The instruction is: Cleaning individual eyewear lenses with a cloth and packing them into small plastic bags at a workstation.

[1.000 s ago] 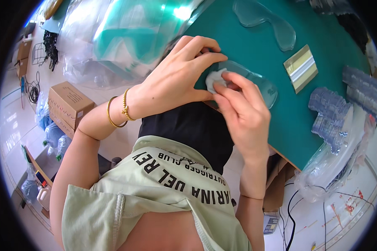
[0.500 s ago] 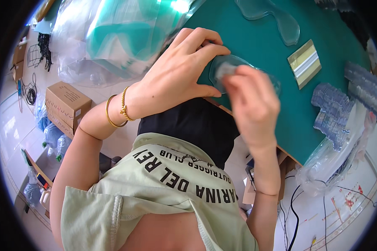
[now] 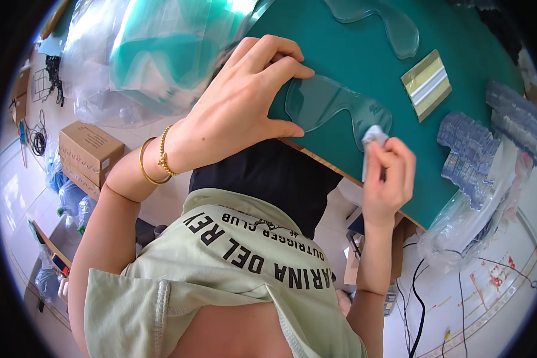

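Note:
A clear goggle lens (image 3: 320, 105) with a nose notch lies on the green table mat, near its front edge. My left hand (image 3: 244, 98) holds its left end, thumb at the lower edge and index finger at the upper edge. My right hand (image 3: 390, 179) is closed in a pinch on a small, crumpled, whitish cloth (image 3: 374, 136), which touches the lens's right end. A second clear lens (image 3: 401, 36) lies farther back on the mat.
Clear plastic bags with lens-shaped sheets (image 3: 161, 59) fill the back left. A yellowish block with a white strip (image 3: 426, 85) lies right of the lenses. Stacks of clear lenses (image 3: 468, 152) and a plastic bag (image 3: 453, 238) line the right edge. Cardboard boxes (image 3: 89, 152) stand at left.
My right hand has moved the cloth from the lens's left part rightward and nearer to me, to its right end. My left hand keeps its place at the left end.

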`<act>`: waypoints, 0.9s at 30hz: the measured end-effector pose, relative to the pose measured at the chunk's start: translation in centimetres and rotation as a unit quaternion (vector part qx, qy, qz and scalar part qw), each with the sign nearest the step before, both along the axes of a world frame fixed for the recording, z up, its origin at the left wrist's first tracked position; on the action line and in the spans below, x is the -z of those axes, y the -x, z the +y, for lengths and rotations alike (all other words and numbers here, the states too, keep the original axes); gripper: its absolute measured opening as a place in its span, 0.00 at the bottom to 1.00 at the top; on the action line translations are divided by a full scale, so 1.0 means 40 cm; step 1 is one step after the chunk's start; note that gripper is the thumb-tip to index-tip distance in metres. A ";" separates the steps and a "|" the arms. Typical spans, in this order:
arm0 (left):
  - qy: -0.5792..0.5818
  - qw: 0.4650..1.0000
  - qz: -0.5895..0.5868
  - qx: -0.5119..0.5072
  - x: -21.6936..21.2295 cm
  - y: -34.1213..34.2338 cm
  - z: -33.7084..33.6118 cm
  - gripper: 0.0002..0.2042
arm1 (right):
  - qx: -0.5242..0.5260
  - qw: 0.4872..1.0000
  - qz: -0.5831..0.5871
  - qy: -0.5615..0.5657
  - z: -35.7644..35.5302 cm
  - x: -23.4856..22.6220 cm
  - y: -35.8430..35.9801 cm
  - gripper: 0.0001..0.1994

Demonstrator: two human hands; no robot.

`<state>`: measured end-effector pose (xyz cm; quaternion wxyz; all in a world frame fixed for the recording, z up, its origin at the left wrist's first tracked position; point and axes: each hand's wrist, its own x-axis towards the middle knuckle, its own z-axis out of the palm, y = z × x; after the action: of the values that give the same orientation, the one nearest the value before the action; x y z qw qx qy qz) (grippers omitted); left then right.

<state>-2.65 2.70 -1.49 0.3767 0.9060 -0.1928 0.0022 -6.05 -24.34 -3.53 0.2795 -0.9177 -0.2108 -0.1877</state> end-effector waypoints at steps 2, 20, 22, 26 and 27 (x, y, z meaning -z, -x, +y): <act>0.007 0.999 0.048 0.004 -0.004 -0.001 0.001 0.31 | -0.039 0.999 0.013 -0.017 0.028 -0.004 0.000 0.09; 0.068 0.996 -0.062 0.002 -0.037 0.079 0.076 0.32 | 0.275 0.955 0.081 0.069 -0.162 -0.075 0.058 0.03; 0.068 0.994 -0.073 -0.055 -0.042 0.074 0.142 0.29 | 0.249 0.947 -0.031 0.201 -0.165 -0.089 0.049 0.05; -0.093 0.938 -0.112 -0.316 -0.080 0.039 0.323 0.31 | 0.202 0.972 -0.066 0.097 -0.039 -0.114 -0.018 0.06; -0.095 0.935 -0.115 -0.322 -0.078 0.045 0.365 0.31 | 0.161 0.984 -0.058 0.059 0.017 -0.120 -0.045 0.06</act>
<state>-4.45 17.29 1.62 0.2437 0.9446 0.0683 0.2090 -4.25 -23.66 1.29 0.1784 -0.9421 -0.0872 -0.2704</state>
